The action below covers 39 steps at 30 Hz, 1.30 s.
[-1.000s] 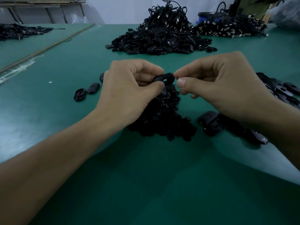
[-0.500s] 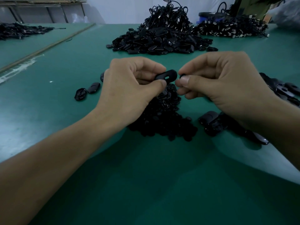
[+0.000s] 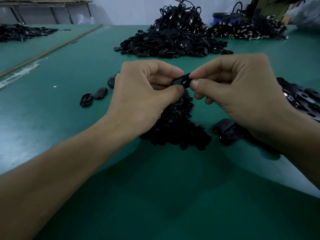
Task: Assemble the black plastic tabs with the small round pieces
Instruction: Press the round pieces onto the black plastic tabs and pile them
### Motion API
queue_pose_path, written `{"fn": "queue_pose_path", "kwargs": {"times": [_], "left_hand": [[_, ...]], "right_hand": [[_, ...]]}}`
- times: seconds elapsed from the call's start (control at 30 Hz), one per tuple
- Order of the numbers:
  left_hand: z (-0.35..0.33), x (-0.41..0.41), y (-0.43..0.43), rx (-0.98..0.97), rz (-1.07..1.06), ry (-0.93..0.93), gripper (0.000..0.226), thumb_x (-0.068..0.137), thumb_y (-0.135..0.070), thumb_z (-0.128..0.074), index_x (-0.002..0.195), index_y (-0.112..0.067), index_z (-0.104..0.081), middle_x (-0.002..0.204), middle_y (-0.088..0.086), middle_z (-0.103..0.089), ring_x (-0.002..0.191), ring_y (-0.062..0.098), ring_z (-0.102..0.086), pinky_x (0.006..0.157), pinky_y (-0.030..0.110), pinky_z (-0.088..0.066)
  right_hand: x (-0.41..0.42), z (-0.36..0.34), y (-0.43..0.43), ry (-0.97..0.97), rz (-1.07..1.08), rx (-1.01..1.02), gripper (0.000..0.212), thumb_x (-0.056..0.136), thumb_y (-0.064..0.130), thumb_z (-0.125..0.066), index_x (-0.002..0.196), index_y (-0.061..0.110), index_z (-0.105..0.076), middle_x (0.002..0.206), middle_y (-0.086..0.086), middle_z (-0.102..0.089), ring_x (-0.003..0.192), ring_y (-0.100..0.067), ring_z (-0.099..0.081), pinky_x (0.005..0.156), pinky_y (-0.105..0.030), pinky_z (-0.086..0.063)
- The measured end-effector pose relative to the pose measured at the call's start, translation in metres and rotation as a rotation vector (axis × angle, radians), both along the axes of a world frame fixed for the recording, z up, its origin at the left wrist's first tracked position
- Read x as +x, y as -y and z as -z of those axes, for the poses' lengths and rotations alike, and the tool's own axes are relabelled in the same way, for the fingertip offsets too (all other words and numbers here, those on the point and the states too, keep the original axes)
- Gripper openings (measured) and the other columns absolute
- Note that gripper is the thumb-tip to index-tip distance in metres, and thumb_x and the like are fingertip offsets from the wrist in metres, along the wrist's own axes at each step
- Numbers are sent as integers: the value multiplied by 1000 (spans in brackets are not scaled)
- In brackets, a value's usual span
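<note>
Green table [image 3: 69, 66]; possibly cables [image 3: 180, 16] behind

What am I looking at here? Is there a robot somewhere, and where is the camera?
There is no robot. These are a person's two bare hands, filmed by a camera worn on the head that looks forward and down. The left hand pinches a black tab with a slot in it, and the right hand pinches its other end. Whether a small round piece sits between those fingers is hidden. Below the hands, on the green table, lies a pile of small round pieces. Two loose tabs lie to the left, more tabs at the right edge, and a big heap of tabs farther back.
</note>
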<state>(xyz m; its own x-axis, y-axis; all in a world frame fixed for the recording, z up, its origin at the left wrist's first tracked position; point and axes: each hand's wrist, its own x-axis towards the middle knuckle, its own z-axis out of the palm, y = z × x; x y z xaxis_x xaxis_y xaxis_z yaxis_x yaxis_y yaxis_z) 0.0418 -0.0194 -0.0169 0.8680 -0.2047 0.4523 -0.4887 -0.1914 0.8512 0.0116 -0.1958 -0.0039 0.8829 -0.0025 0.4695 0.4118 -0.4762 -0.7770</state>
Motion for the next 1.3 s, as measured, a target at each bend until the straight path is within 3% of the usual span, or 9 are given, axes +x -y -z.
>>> {"fn": "queue_pose_path", "kwargs": {"times": [0.3, 0.5, 0.63, 0.83, 1.03, 1.2, 1.3], "left_hand": [[-2, -2, 2, -9, 37, -9, 28, 78, 0, -81, 84, -26, -74, 74, -8, -76, 65, 3, -70, 67, 18, -54], [-2, -2, 2, 25, 13, 19, 27, 78, -3, -83, 87, -27, -75, 77, -8, -77, 73, 5, -73, 75, 23, -58], [-1, -4, 3, 80, 2, 74, 23, 80, -5, -81, 93, -23, -75, 84, -5, -77, 78, 8, -74, 80, 29, -60], [1, -6, 2, 210, -68, 230, 22, 82, -5, -76, 96, -21, -74, 80, -14, -72, 73, -3, -69, 73, 13, -54], [3, -3, -1, 286, -128, 320, 18, 82, -9, -76, 95, -21, -73, 77, -19, -69, 71, -4, -66, 69, 9, -51], [5, 0, -1, 312, -103, 335, 18, 83, -7, -74, 97, -18, -73, 75, -20, -67, 67, -8, -63, 66, 7, -48], [5, 1, -1, 248, -33, 253, 18, 83, -10, -76, 95, -23, -71, 78, -14, -70, 68, -4, -66, 67, 12, -51]], "right_hand": [[-1, 0, -3, 43, 54, -69, 15, 84, 14, -78, 81, 27, -73, 68, 11, -73, 65, -4, -71, 61, -16, -53], [-2, -1, -5, 63, 47, -109, 18, 83, 10, -77, 79, 27, -71, 66, 10, -71, 64, -4, -70, 61, -18, -53], [-4, 1, -8, 110, 88, -169, 22, 82, 9, -76, 77, 27, -64, 67, 6, -70, 65, -7, -69, 63, -30, -59], [-7, 3, -12, 152, 87, -273, 24, 87, 4, -67, 81, 27, -61, 72, 7, -69, 70, -7, -69, 64, -33, -59], [-9, 3, -13, 126, -26, -284, 20, 89, 4, -65, 87, 24, -60, 75, 6, -73, 74, -7, -71, 71, -36, -60], [-6, 3, -8, 86, -9, -275, 16, 88, 11, -70, 89, 25, -63, 73, 13, -74, 68, -3, -70, 68, -29, -57], [-2, 4, -2, 99, 43, -248, 15, 86, 18, -76, 91, 28, -66, 75, 11, -69, 70, -1, -66, 65, -17, -53]]}}
